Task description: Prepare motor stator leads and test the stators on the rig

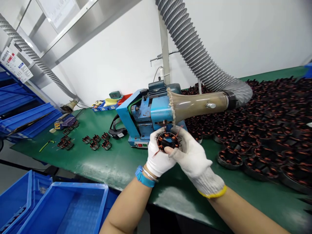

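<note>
Both white-gloved hands hold one round motor stator (168,141) with copper windings, close in front of the blue machine (161,110). My left hand (158,156) is wrapped round its left and lower side. My right hand (188,148) grips its right side, with the bare thumb tip across the front of the ring. Thin copper wire ends stick out at the stator's top and lower left. Its upper edge is just below the machine's opening, where a small copper-coloured piece shows; whether they touch I cannot tell.
Many stators (265,130) cover the green table (117,165) on the right. Small stator groups (95,141) and a green-handled tool (46,145) lie left. A grey hose (195,48) arches overhead. Blue bins (65,208) stand below the front edge.
</note>
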The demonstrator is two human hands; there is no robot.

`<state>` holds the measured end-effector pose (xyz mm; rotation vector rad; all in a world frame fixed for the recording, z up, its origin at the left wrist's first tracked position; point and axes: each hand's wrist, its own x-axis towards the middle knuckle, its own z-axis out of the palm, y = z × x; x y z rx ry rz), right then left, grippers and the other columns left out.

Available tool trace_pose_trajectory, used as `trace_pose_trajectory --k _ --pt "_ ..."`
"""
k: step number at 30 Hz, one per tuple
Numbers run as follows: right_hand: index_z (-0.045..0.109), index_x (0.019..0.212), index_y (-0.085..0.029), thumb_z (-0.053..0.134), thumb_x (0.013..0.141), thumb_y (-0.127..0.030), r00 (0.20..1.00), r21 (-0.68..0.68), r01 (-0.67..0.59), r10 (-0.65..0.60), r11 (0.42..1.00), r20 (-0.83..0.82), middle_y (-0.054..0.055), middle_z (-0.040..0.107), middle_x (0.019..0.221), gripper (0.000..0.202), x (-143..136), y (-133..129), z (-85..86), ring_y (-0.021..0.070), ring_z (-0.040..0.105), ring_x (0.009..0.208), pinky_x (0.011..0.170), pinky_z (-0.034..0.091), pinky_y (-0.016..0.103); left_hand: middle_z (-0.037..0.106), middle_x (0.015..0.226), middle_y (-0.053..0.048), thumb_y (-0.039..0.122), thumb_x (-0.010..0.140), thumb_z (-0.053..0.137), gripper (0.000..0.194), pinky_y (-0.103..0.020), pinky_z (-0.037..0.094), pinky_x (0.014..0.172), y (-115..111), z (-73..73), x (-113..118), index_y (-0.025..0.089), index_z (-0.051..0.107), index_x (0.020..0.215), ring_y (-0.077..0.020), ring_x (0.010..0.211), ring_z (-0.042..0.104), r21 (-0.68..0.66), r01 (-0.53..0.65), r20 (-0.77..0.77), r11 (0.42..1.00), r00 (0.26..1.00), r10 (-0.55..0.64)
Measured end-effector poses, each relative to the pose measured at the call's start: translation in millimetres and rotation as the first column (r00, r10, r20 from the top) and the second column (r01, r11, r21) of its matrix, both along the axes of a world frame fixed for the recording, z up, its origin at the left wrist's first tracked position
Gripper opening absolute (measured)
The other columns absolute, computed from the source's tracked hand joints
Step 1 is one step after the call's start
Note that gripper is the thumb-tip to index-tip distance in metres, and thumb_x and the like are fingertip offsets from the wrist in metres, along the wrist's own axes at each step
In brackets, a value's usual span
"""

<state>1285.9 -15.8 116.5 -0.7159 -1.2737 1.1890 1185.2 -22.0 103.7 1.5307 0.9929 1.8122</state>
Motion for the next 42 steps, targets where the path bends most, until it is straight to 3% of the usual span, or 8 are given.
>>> trace_pose_trajectory --k 3,6,9,14,22,27,35,42 --pt "0.049 0.133 -0.020 0.084 0.060 -0.049 0.990 0.019 0.046 -0.048 0.999 0.134 0.015 0.058 0.133 0.086 -2 5 -5.7 0.0331 0.056 0.124 0.110 0.044 0.049 0.062 0.122 -0.009 0.038 0.073 0.079 0.066 -0.043 0.054 0.100 -1 -1.5 6 0.025 0.040 0.124 -0.0231 0.108 0.066 -0.070 0.033 0.101 0.997 0.995 -0.026" --pt "0.050 0.134 -0.018 0.081 0.064 -0.050 0.984 0.080 0.021 -0.035 0.997 0.177 0.015 0.058 0.135 0.083 3 12 -6.4 0.0326 0.055 0.125 0.110 0.044 0.048 0.055 0.136 -0.013 0.035 0.076 0.075 0.074 -0.043 0.049 0.107 -5 1.0 7 0.025 0.033 0.136 -0.0242 0.121 0.060 -0.057 0.071 0.069 0.996 0.995 -0.067" --pt "0.051 0.134 -0.018 0.080 0.065 -0.052 0.980 0.088 -0.052 0.034 0.995 0.195 0.014 0.058 0.135 0.083 10 20 -5.7 0.0325 0.055 0.126 0.109 0.045 0.046 0.058 0.130 -0.013 0.032 0.070 0.081 0.073 -0.044 0.047 0.107 -5 2.0 4 0.022 0.041 0.130 -0.0257 0.118 0.061 -0.065 -0.041 -0.024 0.997 0.999 0.039" --pt "0.054 0.129 -0.020 0.080 0.066 -0.055 0.969 -0.049 -0.210 0.214 0.977 0.126 0.012 0.065 0.125 0.076 10 30 -9.2 0.0296 0.063 0.115 0.101 0.052 0.044 0.064 0.115 -0.011 0.035 0.064 0.083 0.066 -0.045 0.053 0.097 1 -2.8 0 0.019 0.047 0.116 -0.0260 0.104 0.066 -0.117 -0.224 -0.147 0.968 0.968 0.206" --pt "0.060 0.115 -0.022 0.081 0.067 -0.052 0.962 -0.133 -0.269 0.272 0.954 0.005 0.009 0.068 0.121 0.060 -2 32 -6.0 0.0276 0.063 0.115 0.106 0.049 0.045 0.060 0.117 -0.013 0.035 0.067 0.078 0.059 -0.047 0.052 0.096 5 0.7 -4 0.020 0.048 0.116 -0.0287 0.108 0.063 -0.135 -0.376 -0.284 0.917 0.901 0.328" --pt "0.059 0.119 -0.024 0.081 0.067 -0.054 0.963 -0.174 -0.269 0.266 0.947 -0.039 0.009 0.067 0.124 0.064 -4 35 -16.5 0.0280 0.063 0.116 0.107 0.047 0.047 0.061 0.111 -0.010 0.029 0.066 0.077 0.054 -0.045 0.054 0.091 4 1.5 -3 0.022 0.048 0.111 -0.0273 0.102 0.065 -0.137 -0.392 -0.340 0.910 0.881 0.329" --pt "0.057 0.118 -0.024 0.084 0.062 -0.051 0.976 -0.183 -0.216 0.205 0.959 -0.079 0.009 0.065 0.126 0.068 -11 33 8.1 0.0291 0.059 0.122 0.111 0.044 0.046 0.059 0.115 -0.012 0.033 0.067 0.075 0.057 -0.047 0.052 0.095 23 7.7 -15 0.020 0.046 0.114 -0.0283 0.105 0.063 -0.039 -0.325 -0.296 0.945 0.907 0.299" --pt "0.054 0.121 -0.024 0.085 0.060 -0.052 0.972 -0.233 -0.234 0.222 0.944 -0.076 0.010 0.066 0.125 0.074 -14 35 2.2 0.0293 0.062 0.118 0.109 0.045 0.047 0.058 0.112 -0.010 0.028 0.066 0.077 0.056 -0.045 0.053 0.094 23 4.0 -17 0.021 0.047 0.112 -0.0264 0.103 0.063 -0.030 -0.344 -0.297 0.939 0.900 0.320"
